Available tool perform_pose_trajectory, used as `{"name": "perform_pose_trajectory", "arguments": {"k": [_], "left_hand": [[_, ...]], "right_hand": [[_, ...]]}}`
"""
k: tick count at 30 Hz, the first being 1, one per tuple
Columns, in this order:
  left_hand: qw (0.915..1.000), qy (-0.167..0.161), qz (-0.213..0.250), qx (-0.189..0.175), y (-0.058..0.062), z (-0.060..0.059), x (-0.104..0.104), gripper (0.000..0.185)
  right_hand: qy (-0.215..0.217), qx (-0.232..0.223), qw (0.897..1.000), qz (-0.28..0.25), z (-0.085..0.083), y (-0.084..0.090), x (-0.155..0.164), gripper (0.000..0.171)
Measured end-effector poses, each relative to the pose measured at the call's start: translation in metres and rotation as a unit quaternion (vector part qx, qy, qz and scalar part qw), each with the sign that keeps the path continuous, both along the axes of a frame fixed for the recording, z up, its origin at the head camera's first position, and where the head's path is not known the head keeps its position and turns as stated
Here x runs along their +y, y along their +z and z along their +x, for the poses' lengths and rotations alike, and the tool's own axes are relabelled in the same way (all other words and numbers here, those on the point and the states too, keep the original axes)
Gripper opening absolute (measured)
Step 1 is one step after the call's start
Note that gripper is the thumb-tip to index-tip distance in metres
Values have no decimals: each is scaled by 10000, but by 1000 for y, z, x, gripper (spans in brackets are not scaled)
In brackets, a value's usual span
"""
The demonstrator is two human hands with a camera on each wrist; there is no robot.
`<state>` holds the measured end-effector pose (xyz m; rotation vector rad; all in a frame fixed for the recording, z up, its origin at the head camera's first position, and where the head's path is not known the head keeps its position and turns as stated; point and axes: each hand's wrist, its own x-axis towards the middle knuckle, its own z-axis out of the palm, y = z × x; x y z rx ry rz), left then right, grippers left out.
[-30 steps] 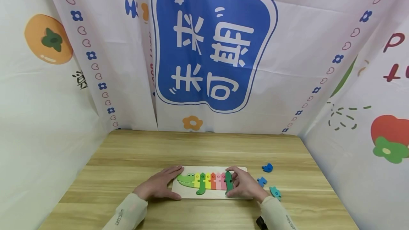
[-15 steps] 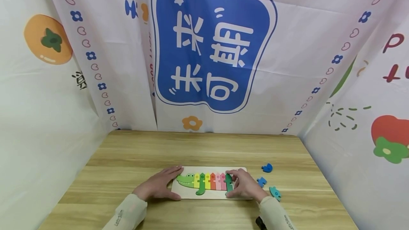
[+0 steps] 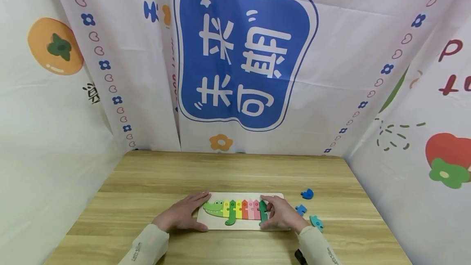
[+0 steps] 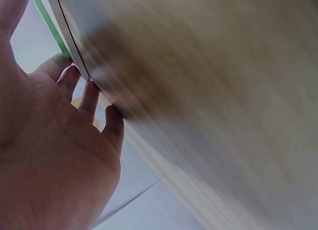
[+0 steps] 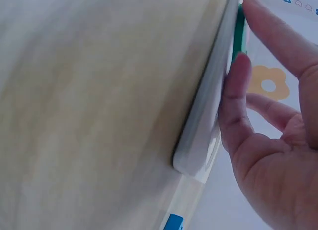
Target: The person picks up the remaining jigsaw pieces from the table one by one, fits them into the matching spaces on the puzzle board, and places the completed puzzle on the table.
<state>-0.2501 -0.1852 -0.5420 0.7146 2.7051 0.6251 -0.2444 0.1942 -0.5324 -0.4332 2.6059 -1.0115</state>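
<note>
A pale wooden puzzle board (image 3: pixel 217 225) lies on the table with a crocodile made of coloured pieces on it, its light green head (image 3: pixel 214 208) at the left. Spread across the board's left end, my left hand (image 3: pixel 185 213) touches it with thumb near the front corner and fingers at the back corner. At the tail side my right hand (image 3: pixel 282 213) pinches a dark green puzzle piece (image 3: pixel 263 211) by its two ends, between thumb and fingers. This piece stands right beside the pink one (image 3: pixel 256 209). My palm and fingers cover the board's right end.
Three loose blue puzzle pieces lie right of the board: a dark blue rounded piece (image 3: pixel 307 194), a blue piece (image 3: pixel 301 209) and a turquoise piece (image 3: pixel 316 223). A black object (image 3: pixel 299 256) shows by the right sleeve. Printed cloth (image 3: pixel 331 93) walls the wooden table (image 3: pixel 165 175).
My right fingers have settled slightly with the dark green piece, which looks a little lower and flatter against the row. The left hand and the loose pieces stay put.
</note>
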Motion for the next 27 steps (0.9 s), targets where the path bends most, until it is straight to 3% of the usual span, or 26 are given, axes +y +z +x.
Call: {"name": "perform_pose_trajectory", "arguments": {"k": [9,20,27], "left_hand": [[9999,92,-13,-114,3,1,1,108],[9997,70,-2,-227,3,1,1,107],[9995,90,-7,-309,5,0,1,107]], "right_hand": [[229,79,9995,-212,0,-1,10,74],[147,17,9997,-218,0,-2,10,74],[182,395,9986,-288,1,7,27,69]]}}
